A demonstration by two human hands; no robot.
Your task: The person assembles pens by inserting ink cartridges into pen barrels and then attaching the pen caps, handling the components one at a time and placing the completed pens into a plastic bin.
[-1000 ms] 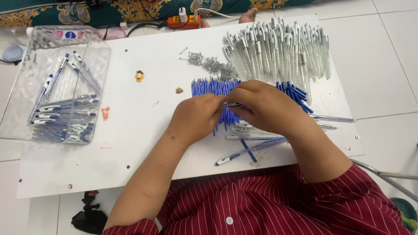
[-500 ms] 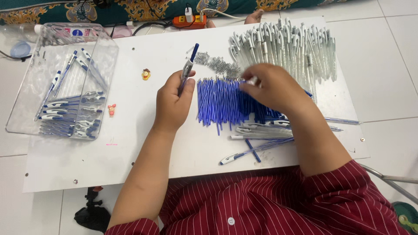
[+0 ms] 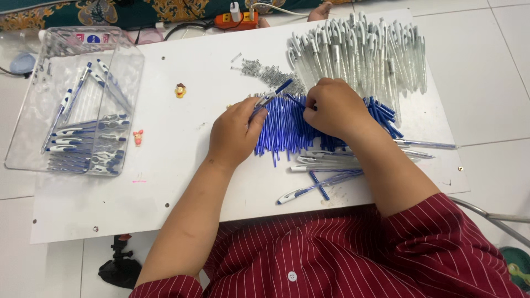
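Two hands: both over blue refill pile (image 3: 287, 129), mid-board.
Left hand (image 3: 236, 132): fingers pressed together, pinching a pen (image 3: 271, 96) by its lower barrel; blue tip end points up and right.
Right hand (image 3: 334, 107): curled, knuckles up, fingertips down in the refills; whether pinching one, cannot tell.
Pen, look: slim, clear/white barrel, blue end, tilted, lifted just off the pile.
Pen, handling: likely light, stiff plastic, smooth enough to roll; best hold mid-barrel between thumb and fingers, not the thin tip.
Refills, look: thin blue rods, loosely parallel, fanned under both hands.
Refills, handling: probably very light, slightly bendy, prone to scatter; pick singly near one end.
Barrels (image 3: 359, 49): big heap of clear bodies with white clips, just beyond the right hand.
Springs (image 3: 270, 72): small grey heap between barrels and refills, near the pen tip.
Loose pens (image 3: 320, 185): several lying crossed near the board's front edge.
Tray (image 3: 33, 138): clear plastic, well left, holds more blue-and-white pens.
Board (image 3: 182, 182): white, flat on tiled floor.
Charms: two small figures, (image 3: 180, 90) and (image 3: 138, 137), between tray and hands.
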